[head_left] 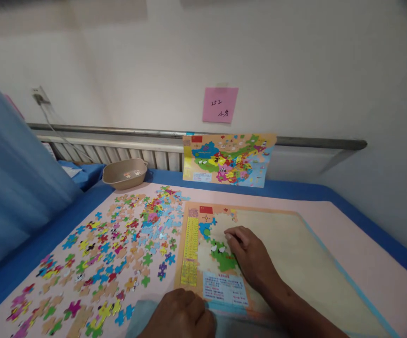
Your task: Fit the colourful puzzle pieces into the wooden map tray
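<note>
A partly filled jigsaw puzzle board (277, 234) with a map border lies in front of me. Over its left half is my right hand (248, 253), its fingers curled together; whatever may be between the fingertips is hidden. Right beside them sits a joined green section (223, 259) with white animal pictures, and a blue section (205, 230) lies up and left. My left hand (180, 315) rests closed at the board's near edge, knuckles up, its fingertips out of sight. Loose puzzle pieces (111, 258) in many colours spread over the pink surface to the left.
A printed map picture (228, 159) stands against the wall rail (316, 142) behind the board. Back left, a beige basket (124, 173) holds a few pieces. A blue curtain (16, 159) hangs at the left. A pink note (220, 105) is taped to the wall.
</note>
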A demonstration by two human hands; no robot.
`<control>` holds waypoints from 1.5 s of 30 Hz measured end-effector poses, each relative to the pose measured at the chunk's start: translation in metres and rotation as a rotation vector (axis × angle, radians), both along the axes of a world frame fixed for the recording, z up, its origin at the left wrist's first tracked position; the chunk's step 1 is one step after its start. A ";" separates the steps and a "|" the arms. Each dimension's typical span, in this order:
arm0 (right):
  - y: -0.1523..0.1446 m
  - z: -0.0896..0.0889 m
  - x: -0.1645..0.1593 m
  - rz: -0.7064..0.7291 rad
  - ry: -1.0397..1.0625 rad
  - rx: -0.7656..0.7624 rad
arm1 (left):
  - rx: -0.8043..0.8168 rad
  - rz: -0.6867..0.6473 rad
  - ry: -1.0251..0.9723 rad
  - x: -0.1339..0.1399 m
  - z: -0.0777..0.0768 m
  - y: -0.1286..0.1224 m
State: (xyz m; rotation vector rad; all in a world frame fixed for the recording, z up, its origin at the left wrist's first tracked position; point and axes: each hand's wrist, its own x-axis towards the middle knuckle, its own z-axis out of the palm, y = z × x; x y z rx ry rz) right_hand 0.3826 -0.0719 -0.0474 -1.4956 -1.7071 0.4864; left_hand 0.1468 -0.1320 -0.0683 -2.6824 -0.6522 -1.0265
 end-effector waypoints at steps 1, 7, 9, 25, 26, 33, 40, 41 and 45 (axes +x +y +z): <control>0.000 0.001 0.000 -0.002 -0.006 0.001 | -0.001 0.001 0.001 0.000 0.001 0.000; 0.003 0.001 0.005 -0.107 0.175 -0.043 | 0.023 0.024 -0.018 0.002 0.005 0.000; 0.006 -0.003 0.008 -0.172 0.285 -0.054 | 0.029 0.030 -0.020 0.002 0.006 0.001; 0.020 -0.014 0.018 -0.323 0.661 -0.089 | 0.049 -0.004 -0.052 0.002 0.007 0.005; 0.020 -0.012 0.017 -0.321 0.668 -0.092 | 0.049 -0.003 -0.055 0.002 0.007 0.005; 0.019 -0.011 0.016 -0.303 0.672 -0.097 | 0.040 0.006 -0.031 0.001 0.008 0.003; 0.020 -0.021 0.020 -0.312 0.582 -0.104 | 0.035 0.006 -0.014 -0.001 0.002 0.003; 0.020 -0.021 0.020 -0.307 0.579 -0.107 | 0.033 0.011 -0.015 -0.001 0.002 0.003; 0.018 -0.017 0.018 -0.301 0.583 -0.122 | 0.034 0.015 0.055 -0.004 -0.001 0.002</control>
